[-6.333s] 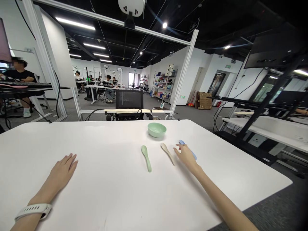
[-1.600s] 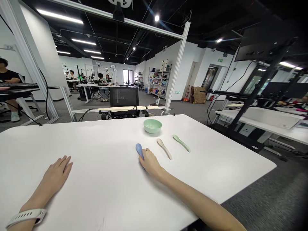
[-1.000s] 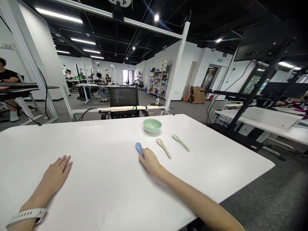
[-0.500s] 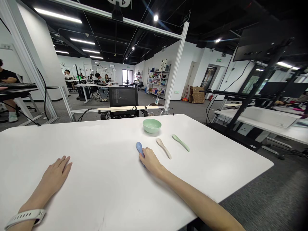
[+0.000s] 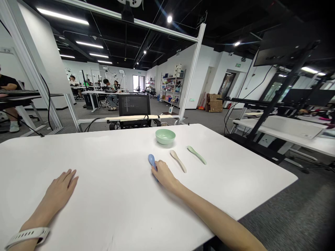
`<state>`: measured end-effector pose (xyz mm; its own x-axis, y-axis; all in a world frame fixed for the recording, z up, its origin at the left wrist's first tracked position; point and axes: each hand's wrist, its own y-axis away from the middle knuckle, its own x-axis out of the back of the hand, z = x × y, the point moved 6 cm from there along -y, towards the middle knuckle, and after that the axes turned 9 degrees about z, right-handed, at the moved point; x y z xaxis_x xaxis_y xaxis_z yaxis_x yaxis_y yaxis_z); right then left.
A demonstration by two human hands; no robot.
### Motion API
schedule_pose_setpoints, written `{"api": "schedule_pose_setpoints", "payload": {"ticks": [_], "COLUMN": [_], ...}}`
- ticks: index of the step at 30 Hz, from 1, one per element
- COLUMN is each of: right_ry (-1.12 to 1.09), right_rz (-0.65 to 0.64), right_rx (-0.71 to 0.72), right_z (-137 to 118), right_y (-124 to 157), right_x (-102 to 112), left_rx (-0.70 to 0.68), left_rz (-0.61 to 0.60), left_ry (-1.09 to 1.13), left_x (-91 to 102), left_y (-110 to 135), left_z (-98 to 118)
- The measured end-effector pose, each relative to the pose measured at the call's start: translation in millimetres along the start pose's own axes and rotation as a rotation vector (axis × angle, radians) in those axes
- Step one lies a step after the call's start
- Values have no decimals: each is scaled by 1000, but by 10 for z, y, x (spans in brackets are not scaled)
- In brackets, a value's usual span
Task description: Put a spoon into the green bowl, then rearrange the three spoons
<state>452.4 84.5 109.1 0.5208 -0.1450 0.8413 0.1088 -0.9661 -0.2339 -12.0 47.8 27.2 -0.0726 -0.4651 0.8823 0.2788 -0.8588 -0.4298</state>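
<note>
Head view: the right hand (image 5: pixel 164 176) lies on the white tabletop (image 5: pixel 230 195) over a blue spoon (image 5: pixel 151 161). Its fingers (image 5: pixel 158 164) are curled closed across the spoon's handle, with the rounded spoon bowl projecting past them toward the far side and the handle end showing just below the palm; how firmly they grip cannot be told. The spoon has a smooth, matte finish, plastic or silicone by appearance. Just beside it, on the side away from the left hand, lie a beige spoon (image 5: pixel 178 161) and then a pale green spoon (image 5: pixel 196 155), of the same tapered shape, both flat, angled and apart from each other. Beyond them, near the tabletop's far edge, stands a round, pale green bowl (image 5: pixel 165 136), upright, its smooth interior showing only its own colour. The left hand (image 5: pixel 59 188) rests palm down with its fingers (image 5: pixel 70 173) extended and slightly parted, holding nothing and well apart from the spoons; a white ribbed wristband (image 5: pixel 27 234) circles that wrist. The tabletop's rounded right corner lies well past the pale green spoon.
</note>
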Motion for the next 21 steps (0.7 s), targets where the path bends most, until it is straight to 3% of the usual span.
{"api": "schedule_pose_setpoints", "payload": {"ticks": [12,21], "right_ry": [30,15], "right_rz": [-14,-8], "right_rx": [-4,18], "right_z": [-29,-18], "right_y": [22,14], "right_x": [28,21], "left_rx": [7,-12], "left_rz": [-31,11], "left_ry": [-29,-3], "left_x": [13,13], "left_y": [8,-5], "left_z": [17,-5]}}
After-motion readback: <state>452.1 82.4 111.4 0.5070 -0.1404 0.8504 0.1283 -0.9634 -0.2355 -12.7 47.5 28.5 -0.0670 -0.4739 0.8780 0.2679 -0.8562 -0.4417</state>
